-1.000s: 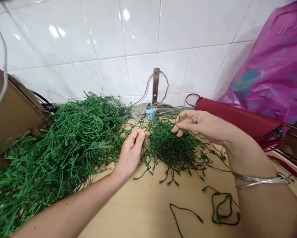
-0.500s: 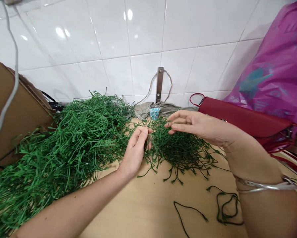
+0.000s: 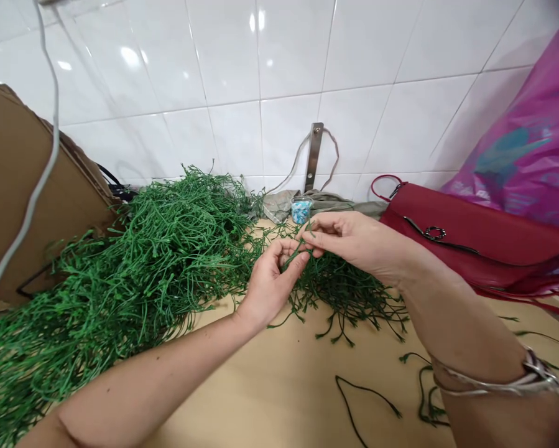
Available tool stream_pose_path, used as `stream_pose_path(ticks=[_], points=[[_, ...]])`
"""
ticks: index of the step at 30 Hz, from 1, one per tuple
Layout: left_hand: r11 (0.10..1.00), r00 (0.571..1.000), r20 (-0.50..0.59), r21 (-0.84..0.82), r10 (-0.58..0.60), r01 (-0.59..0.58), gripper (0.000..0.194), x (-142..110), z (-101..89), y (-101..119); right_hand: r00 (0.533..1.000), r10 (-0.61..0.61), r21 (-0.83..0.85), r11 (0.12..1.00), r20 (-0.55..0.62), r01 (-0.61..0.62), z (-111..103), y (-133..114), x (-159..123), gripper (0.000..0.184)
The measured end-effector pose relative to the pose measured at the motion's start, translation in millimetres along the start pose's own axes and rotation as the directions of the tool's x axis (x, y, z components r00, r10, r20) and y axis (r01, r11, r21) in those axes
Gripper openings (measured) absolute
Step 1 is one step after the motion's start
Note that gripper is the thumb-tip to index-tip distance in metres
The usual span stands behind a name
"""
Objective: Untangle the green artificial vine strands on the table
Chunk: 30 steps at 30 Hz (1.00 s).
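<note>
My left hand (image 3: 272,283) and my right hand (image 3: 349,239) meet fingertip to fingertip above a small heap of dark green plastic strands (image 3: 349,289). Both hands are closed in a pinch on a thin green strand between them. A much larger pile of brighter green strands (image 3: 120,280) spreads over the left half of the wooden table (image 3: 279,386). A silver bangle (image 3: 498,379) sits on my right wrist.
A brown cardboard box (image 3: 22,186) stands at the left. A red handbag (image 3: 475,242) and a purple plastic bag (image 3: 526,149) lie at the right. A small blue-filled cup (image 3: 301,210) and grey cloth sit by the tiled wall. Loose dark strands (image 3: 367,398) lie near the front.
My right hand has moved left and down to meet my left hand, and its fingers have closed into a pinch. The view has shifted a little, showing more of the handbag.
</note>
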<state>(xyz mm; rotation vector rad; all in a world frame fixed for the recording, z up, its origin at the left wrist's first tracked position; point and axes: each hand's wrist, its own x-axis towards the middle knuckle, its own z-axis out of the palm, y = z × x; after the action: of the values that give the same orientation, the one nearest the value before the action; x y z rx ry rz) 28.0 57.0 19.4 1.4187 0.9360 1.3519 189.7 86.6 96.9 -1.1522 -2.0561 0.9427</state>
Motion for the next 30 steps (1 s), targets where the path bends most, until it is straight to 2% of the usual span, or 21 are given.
stream_pose_path(ticks=[3, 5, 8, 10, 12, 14, 18, 24, 27, 30], points=[[0.999, 0.999, -0.034, -0.035, -0.037, 0.036, 0.031, 1.3, 0.4, -1.4, 0.995, -0.016, 0.015, 1.000, -0.098, 0.017, 0.0, 6.2, 1.6, 0.039], [0.999, 0.999, -0.013, -0.027, -0.047, 0.047, 0.034, 1.1, 1.0, -1.1, 0.989, -0.027, 0.074, 0.997, -0.144, 0.038, -3.2, 8.0, 0.8, 0.036], [0.998, 0.998, 0.014, 0.033, -0.061, 0.060, 0.037, -1.0, 2.0, 1.9, 0.983, -0.024, 0.182, 0.982, -0.184, 0.058, -9.2, 8.3, -0.7, 0.035], [0.996, 0.999, -0.019, 0.081, -0.044, 0.045, 0.040, -3.0, 1.9, 5.6, 0.978, -0.005, 0.202, 0.978, -0.208, 0.048, -13.2, 8.7, -1.4, 0.039], [0.993, 0.999, -0.041, 0.116, -0.015, 0.019, 0.034, -4.8, 1.3, 10.1, 0.974, 0.009, 0.204, 0.978, -0.228, 0.038, -16.0, 9.4, -1.8, 0.042], [0.993, 1.000, -0.019, 0.120, -0.010, 0.012, 0.028, -5.8, 0.6, 13.7, 0.976, 0.012, 0.210, 0.977, -0.219, 0.035, -16.7, 9.9, -2.1, 0.042], [0.996, 0.996, 0.048, 0.050, -0.072, 0.070, 0.025, -4.4, 0.5, 12.8, 0.987, -0.009, 0.180, 0.983, -0.158, 0.038, -13.4, 9.9, -2.7, 0.037], [0.998, 0.998, -0.018, -0.015, -0.065, 0.065, 0.031, 0.8, -1.0, 9.5, 0.998, 0.045, 0.113, 0.993, -0.048, -0.040, -14.7, 12.4, -4.6, 0.034], [0.998, 0.998, -0.016, -0.004, -0.060, 0.060, 0.032, 1.6, -1.8, 11.2, 0.998, 0.054, 0.086, 0.995, 0.010, -0.055, -15.1, 16.4, -3.4, 0.032], [0.998, 0.998, 0.004, 0.000, -0.069, 0.069, 0.034, 1.7, -2.2, 9.8, 0.999, 0.051, 0.053, 0.997, 0.004, -0.051, -12.4, 18.3, -1.9, 0.027]])
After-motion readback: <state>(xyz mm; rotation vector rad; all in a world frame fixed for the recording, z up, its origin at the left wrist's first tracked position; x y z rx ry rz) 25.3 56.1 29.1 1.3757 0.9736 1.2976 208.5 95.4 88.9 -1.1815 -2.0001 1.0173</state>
